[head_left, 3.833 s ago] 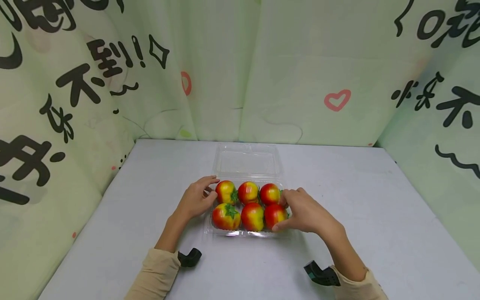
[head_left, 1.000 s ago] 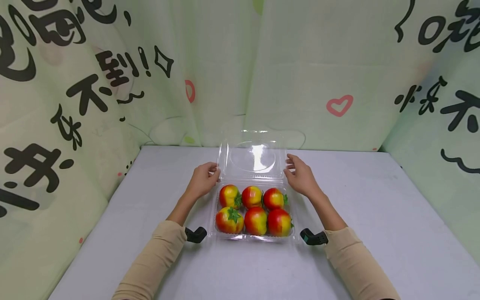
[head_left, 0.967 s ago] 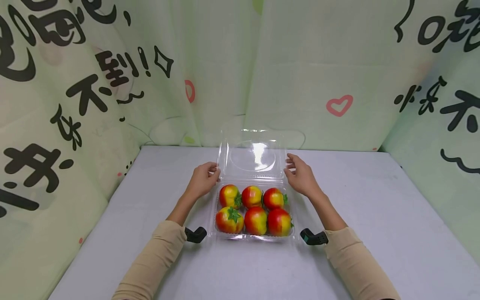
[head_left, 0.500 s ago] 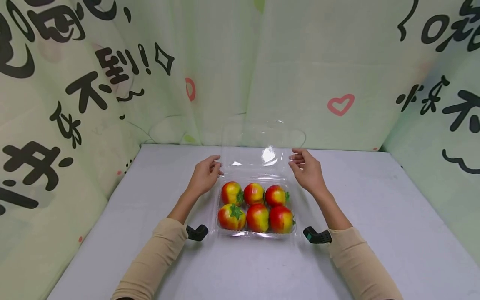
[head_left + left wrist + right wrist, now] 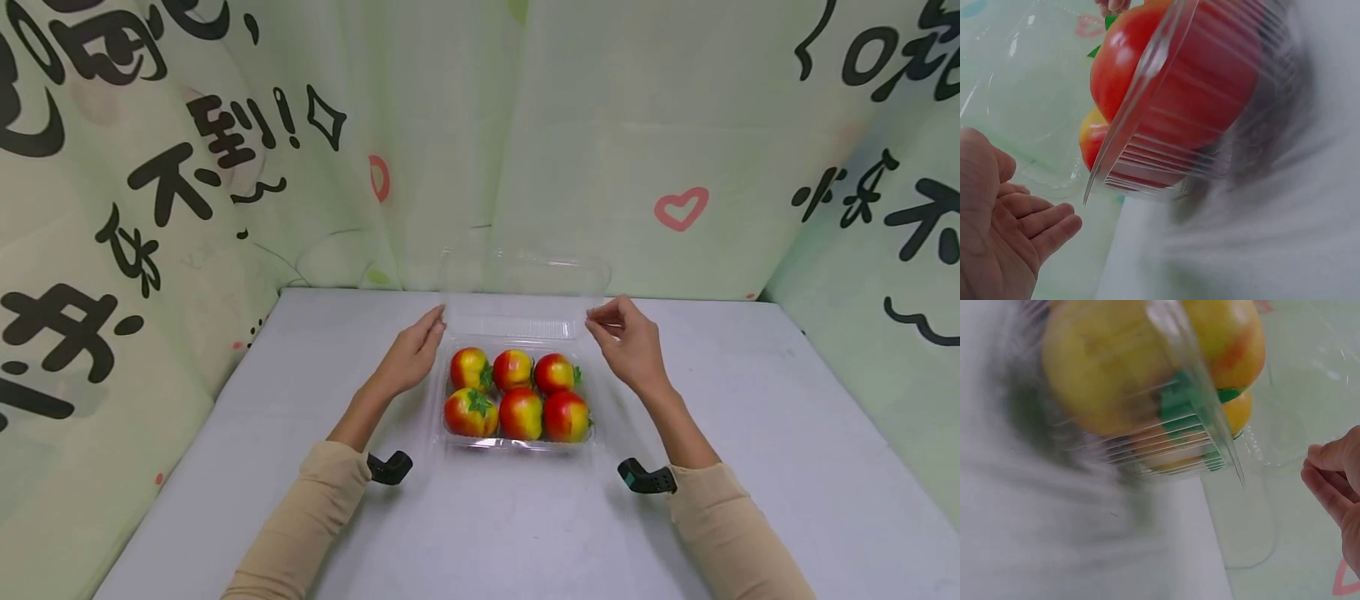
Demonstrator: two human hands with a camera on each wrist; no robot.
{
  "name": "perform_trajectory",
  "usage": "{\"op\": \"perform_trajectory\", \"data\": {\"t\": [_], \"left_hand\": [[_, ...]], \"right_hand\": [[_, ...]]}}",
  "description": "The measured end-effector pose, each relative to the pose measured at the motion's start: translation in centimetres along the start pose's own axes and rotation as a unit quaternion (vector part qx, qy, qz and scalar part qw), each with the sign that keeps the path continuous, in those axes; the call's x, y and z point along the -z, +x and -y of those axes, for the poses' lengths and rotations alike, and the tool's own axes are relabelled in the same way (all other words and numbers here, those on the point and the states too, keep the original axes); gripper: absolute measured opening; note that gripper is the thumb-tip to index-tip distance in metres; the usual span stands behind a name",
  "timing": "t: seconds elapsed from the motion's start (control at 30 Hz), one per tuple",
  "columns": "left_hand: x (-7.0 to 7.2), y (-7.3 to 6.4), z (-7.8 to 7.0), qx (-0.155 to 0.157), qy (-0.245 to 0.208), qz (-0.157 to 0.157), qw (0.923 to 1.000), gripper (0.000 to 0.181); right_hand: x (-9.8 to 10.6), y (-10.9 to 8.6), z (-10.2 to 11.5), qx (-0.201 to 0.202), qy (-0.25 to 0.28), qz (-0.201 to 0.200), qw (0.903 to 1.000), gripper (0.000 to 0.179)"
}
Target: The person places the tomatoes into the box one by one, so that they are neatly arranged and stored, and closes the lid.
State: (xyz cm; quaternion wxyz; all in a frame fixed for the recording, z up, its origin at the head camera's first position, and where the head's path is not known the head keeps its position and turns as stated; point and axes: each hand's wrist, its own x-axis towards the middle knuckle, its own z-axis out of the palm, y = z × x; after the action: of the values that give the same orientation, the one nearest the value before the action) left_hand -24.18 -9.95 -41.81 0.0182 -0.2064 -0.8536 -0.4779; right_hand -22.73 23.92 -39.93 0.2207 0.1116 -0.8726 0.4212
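Note:
A clear plastic clamshell container point(image 5: 517, 445) holds several red and yellow fruits point(image 5: 521, 414) with green leafy tops, set in two rows. Its clear lid point(image 5: 551, 327) stands raised at the far side, hard to see against the backdrop. My right hand point(image 5: 628, 343) pinches the lid's right edge between thumb and index finger; the right wrist view shows these fingertips point(image 5: 1110, 5) only partly from the left wrist view. My left hand point(image 5: 408, 354) is at the lid's left edge with its fingers fairly straight; whether it touches the lid is unclear.
The white table point(image 5: 495, 533) extends around the container. A light green curtain point(image 5: 585, 150) with black writing and red hearts closes off the back and both sides. Black wrist-worn devices point(image 5: 390, 468) sit at both sleeves.
Both hands have moved from the fruit-filled base to the lid's sides, and the lid has risen. Lately the container has shifted away from me, and my right fingertips have come together.

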Motion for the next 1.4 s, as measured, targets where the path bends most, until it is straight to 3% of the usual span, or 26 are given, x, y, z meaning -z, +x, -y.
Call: {"op": "perform_trajectory", "data": {"t": [0.27,0.47,0.73,0.9,1.0,1.13,1.4], "left_hand": [[0.1,-2.2,-0.1,0.041,-0.037,0.007,0.9984,0.052],[-0.2,-3.3,-0.2,0.074,-0.051,0.001,0.9959,0.058],[-0.7,-3.9,-0.2,0.078,-0.073,-0.015,0.9942,0.060],[-1.0,-4.3,0.1,0.078,-0.075,-0.001,0.9942,0.061],[-1.3,-4.7,0.2,0.082,-0.072,0.005,0.9940,0.059],[-1.5,-5.4,0.2,0.083,-0.085,-0.011,0.9929,0.054],[-2.2,-7.9,-0.1,0.089,-0.084,-0.037,0.9917,0.051]], "right_hand": [[0.5,-1.7,0.2,0.048,0.003,0.007,0.9988,0.019],[0.6,-2.9,0.0,0.057,-0.024,0.017,0.9980,0.018],[1.2,-4.4,-0.2,0.064,-0.044,0.035,0.9964,0.018],[1.8,-5.7,-0.4,0.077,-0.042,0.033,0.9956,0.025],[2.2,-6.6,-0.1,0.060,-0.011,0.038,0.9974,0.025],[2.6,-8.0,0.7,0.005,0.032,0.066,0.9973,0.033],[2.9,-11.0,2.2,-0.041,0.034,0.091,0.9944,0.036]]}}
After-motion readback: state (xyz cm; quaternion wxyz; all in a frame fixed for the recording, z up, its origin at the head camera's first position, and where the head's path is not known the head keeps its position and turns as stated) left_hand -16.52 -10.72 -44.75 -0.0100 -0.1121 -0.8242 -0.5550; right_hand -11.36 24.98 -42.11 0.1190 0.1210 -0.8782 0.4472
